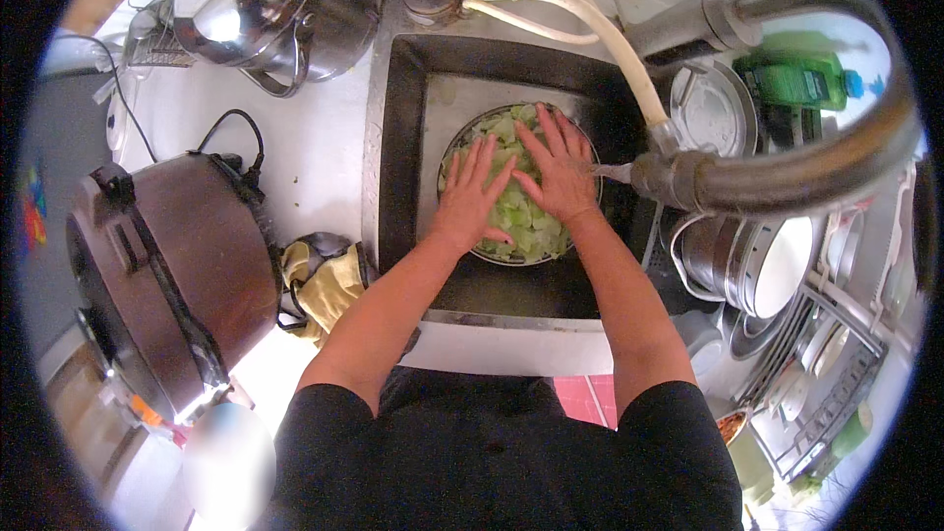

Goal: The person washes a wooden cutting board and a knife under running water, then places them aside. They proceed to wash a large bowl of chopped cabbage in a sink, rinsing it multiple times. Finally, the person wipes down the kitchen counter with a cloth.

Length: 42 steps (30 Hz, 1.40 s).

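Note:
A round metal bowl point(509, 262) full of cut pale green leafy vegetable point(527, 225) stands in the steel sink point(479, 302). My left hand point(472, 195) lies palm down on the left part of the leaves, fingers spread. To its right, my right hand point(559, 166) rests on them in the same way, with its fingers apart near the bowl's far rim. Neither hand grips anything that I can see. Water runs from the faucet point(667, 177) beside my right wrist. The palms are hidden.
A large lidded cooker point(184, 258) stands at left, with a yellowish cloth point(328, 291) beside it. A steel kettle point(280, 15) is behind. At right are a green detergent bottle point(796, 80), a pot point(737, 262) and a dish rack point(833, 413). A pale hose point(619, 37) curves over the sink.

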### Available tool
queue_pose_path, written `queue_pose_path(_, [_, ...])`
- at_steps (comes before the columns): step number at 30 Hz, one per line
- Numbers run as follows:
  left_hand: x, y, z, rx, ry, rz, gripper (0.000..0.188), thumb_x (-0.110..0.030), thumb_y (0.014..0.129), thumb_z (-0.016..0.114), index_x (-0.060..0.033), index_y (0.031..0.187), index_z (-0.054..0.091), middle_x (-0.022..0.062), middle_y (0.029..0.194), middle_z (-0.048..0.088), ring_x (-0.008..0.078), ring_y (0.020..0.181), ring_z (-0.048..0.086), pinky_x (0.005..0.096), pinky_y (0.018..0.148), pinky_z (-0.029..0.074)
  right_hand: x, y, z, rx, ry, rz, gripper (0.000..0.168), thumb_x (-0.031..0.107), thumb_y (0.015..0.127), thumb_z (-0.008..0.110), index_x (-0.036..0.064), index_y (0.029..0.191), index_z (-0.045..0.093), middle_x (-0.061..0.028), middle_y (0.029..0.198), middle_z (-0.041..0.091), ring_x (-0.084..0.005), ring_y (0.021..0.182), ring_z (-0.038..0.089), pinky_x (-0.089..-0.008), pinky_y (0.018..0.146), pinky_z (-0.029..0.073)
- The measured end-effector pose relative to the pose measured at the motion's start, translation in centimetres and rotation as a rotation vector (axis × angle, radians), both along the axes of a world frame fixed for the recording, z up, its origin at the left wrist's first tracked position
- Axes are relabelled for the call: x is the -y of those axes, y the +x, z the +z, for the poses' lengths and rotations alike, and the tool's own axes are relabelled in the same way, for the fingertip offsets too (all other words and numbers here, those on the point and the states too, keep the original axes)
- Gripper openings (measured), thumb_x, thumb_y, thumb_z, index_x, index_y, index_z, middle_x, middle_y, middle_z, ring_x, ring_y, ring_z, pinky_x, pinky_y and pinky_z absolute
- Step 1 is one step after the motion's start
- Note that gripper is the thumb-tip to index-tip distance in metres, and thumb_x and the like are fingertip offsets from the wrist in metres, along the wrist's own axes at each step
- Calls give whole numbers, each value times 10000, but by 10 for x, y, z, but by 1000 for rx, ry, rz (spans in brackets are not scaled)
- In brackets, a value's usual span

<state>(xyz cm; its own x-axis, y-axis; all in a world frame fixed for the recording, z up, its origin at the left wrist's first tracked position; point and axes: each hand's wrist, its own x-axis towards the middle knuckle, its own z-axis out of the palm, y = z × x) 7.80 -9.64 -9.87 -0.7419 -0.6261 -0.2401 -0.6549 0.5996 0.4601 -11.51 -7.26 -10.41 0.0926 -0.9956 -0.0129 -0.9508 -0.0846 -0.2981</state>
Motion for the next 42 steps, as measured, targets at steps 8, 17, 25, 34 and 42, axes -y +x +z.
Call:
queue_pose_path(8, [-2, 3, -31, 33, 54, 44, 1293, -461, 444, 870, -178, 1505, 185, 200, 1560, 42, 392, 1440, 61, 561, 1139, 156, 4, 0, -41, 5, 91, 76, 720, 439, 783, 637, 235, 1429, 393, -41, 1529, 283, -310, 1401, 249, -546, 1090, 258])
queue_pose_path(17, [-1, -4, -43, 119, 56, 47, 1328, -384, 419, 900, -209, 1509, 161, 181, 1563, 49, 371, 1444, 52, 563, 1141, 142, 4, 1, -61, 24, 79, 78, 696, 415, 796, 632, 236, 1426, 396, -59, 1505, 332, -314, 1379, 292, -531, 1115, 249])
queue_pose_path(25, [-4, -4, -54, 79, -29, 53, 1353, -389, 398, 902, -205, 1510, 153, 189, 1557, 87, 383, 1437, 87, 570, 1131, 161, 1, 0, -66, -6, -15, 106, 788, 333, 709, 667, 228, 1434, 376, -43, 1533, 279, -335, 1369, 295, -526, 1095, 269])
queue_pose_path(34, [-16, 9, -12, -95, -58, 85, 1061, -317, 607, 841, -138, 1474, 256, 206, 1522, 184, 404, 1401, 188, 538, 1133, 188, -4, -5, -25, 22, 28, 72, 739, 387, 777, 658, 237, 1441, 370, -29, 1531, 285, -312, 1369, 298, -496, 1099, 250])
queue_pose_path(42, [-38, 27, -51, -82, 742, 1191, 565, -115, 790, 642, -75, 1311, 427, 190, 1253, 524, 381, 1134, 529, 489, 965, 442, -14, -22, -48, 61, 105, 20, 752, 413, 791, 645, 280, 1461, 330, -32, 1548, 246, -321, 1393, 256, -516, 1115, 222])
